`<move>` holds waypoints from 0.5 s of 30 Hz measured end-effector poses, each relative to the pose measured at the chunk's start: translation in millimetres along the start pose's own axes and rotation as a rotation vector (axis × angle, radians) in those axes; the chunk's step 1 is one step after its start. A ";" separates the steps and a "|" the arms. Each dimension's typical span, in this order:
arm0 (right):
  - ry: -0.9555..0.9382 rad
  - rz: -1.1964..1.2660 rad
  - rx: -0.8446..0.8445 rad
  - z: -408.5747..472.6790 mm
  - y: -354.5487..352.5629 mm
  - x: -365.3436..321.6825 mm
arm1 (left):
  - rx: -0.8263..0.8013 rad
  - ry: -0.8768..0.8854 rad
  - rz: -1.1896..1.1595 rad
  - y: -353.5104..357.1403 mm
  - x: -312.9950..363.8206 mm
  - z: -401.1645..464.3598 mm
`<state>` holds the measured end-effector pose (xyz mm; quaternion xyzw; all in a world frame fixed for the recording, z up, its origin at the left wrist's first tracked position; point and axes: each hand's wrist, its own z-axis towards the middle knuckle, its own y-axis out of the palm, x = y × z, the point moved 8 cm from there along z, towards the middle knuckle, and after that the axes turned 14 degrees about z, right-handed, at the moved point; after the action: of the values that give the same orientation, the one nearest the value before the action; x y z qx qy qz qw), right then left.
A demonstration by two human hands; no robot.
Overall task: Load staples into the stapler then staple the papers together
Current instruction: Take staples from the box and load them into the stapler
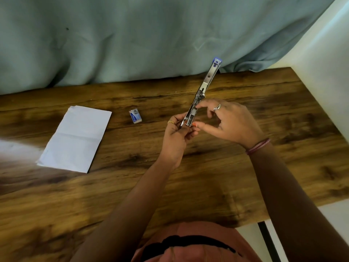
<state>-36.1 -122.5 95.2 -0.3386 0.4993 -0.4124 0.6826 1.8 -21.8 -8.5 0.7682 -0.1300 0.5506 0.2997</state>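
A silver stapler (203, 91) is swung fully open into one long strip, its blue-tipped end pointing up and away. My left hand (178, 135) grips its near end above the wooden table (207, 176). My right hand (229, 122) is beside the stapler's middle, index fingertip and thumb touching its open channel. I cannot tell whether it pinches any staples. A small blue and white staple box (135, 116) lies on the table left of the hands. White papers (76, 138) lie further left.
A pale blue cloth (132, 40) hangs behind the table's far edge. A white wall (324, 76) borders the right side. The table's right corner and a dark leg (268, 241) show at lower right.
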 end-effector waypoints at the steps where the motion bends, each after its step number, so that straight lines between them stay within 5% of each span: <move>1: 0.002 -0.014 -0.022 0.8 0.7 1.5 | -0.002 0.003 0.006 0.0 0.1 -0.3; 9: -0.155 -0.159 0.006 0.6 -1.5 -10.7 | -0.004 0.008 0.034 0.7 -2.5 -0.7; 15: -0.070 0.026 0.009 1.0 -6.4 -3.7 | 0.000 0.024 0.058 1.8 -1.2 -1.4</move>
<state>-37.2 -121.8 102.5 -0.3433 0.4775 -0.3938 0.7065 -0.6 -22.5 -8.7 0.7574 -0.1487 0.5683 0.2850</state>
